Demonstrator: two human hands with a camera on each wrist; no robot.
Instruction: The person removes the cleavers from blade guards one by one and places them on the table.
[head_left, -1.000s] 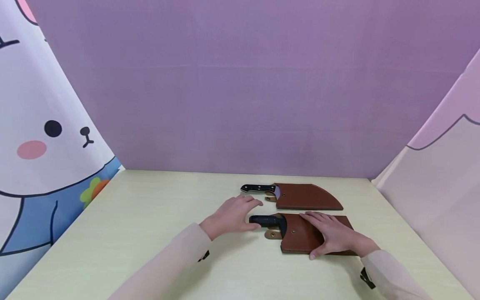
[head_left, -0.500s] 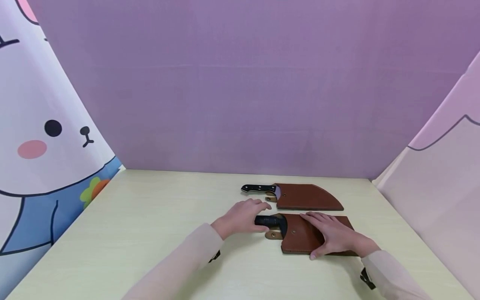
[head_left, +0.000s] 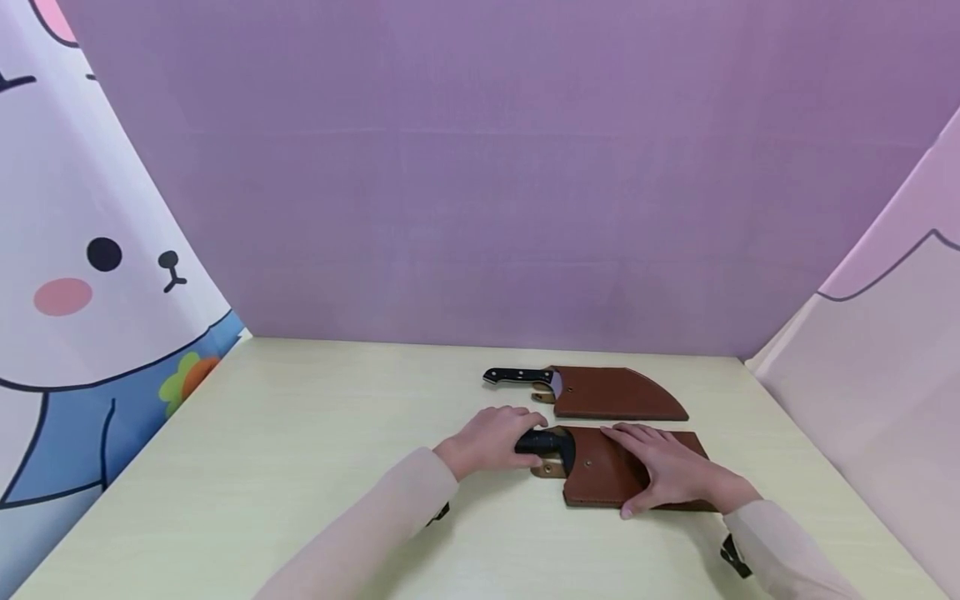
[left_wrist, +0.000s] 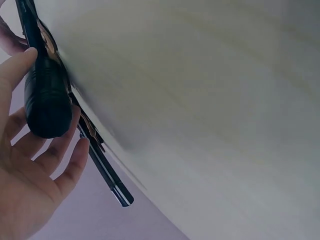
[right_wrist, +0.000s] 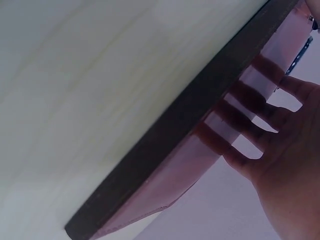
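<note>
Two cleavers lie on the table in brown leather sheaths, handles pointing left. In the head view my right hand (head_left: 667,468) rests on the nearer sheath (head_left: 600,479), fingers spread over its top and thumb at the near edge. My left hand (head_left: 491,442) is around the nearer cleaver's black handle (head_left: 538,442), thumb on the near side and fingers on the far side. From the left wrist, the ribbed handle end (left_wrist: 48,107) shows between loosely bent fingers (left_wrist: 75,165) and the thumb. The right wrist view shows fingers laid on the sheath's glossy face (right_wrist: 180,167).
Behind lies the second cleaver, with a riveted black handle (head_left: 517,376) and a curved sheath (head_left: 618,393). A snap strap (head_left: 550,470) sticks out beside the nearer handle. A purple backdrop (head_left: 480,208) rises behind the pale table (head_left: 337,392), with printed cloth on both sides.
My left hand has moved right along the nearer cleaver's handle, its fingers now further round it. The right hand and both cleavers have stayed in place.
</note>
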